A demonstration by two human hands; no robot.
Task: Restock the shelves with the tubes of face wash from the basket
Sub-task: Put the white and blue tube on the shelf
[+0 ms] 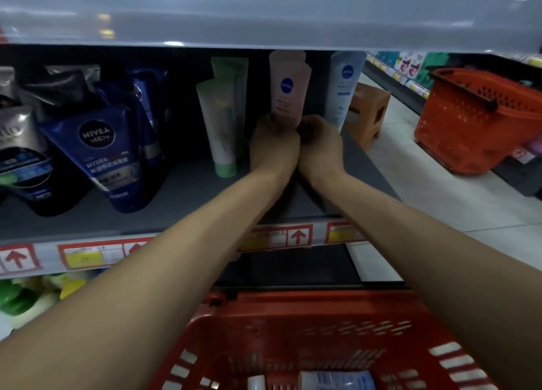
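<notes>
On the middle shelf (181, 190), right of centre, two hands meet round one pink tube (289, 96). The left hand (274, 143) and the right hand (319, 146) touch each other, each curled about the tube's lower end; the tube stands upright, its cap end hidden behind them. The backs of the hands face the camera, so most of the fingers cannot be seen. A second pink outline shows just behind the held tube.

Counted on this shelf:
- Two green tubes (218, 125) stand cap down, just left of the hands, one behind the other.
- One pale blue tube (344, 87) stands just right of the hands.
- At least two dark blue tubes (108, 155) lean at the left, beside black and silver ones cut off by the frame edge – their number cannot be told.

Red-arrow price labels (297, 236) line the shelf's front lip, partly covered by the forearms.

Two red baskets are in view. The near basket (293, 301) lies below the arms and is cut off at the bottom edge – within it, one pale blue tube (337, 381) and a white cap beside it are only partly visible. The far basket (469, 125) sits on the floor at the right, near one orange stool (369, 111). Goods on the shelf below, at lower left, are too blurred to identify.
</notes>
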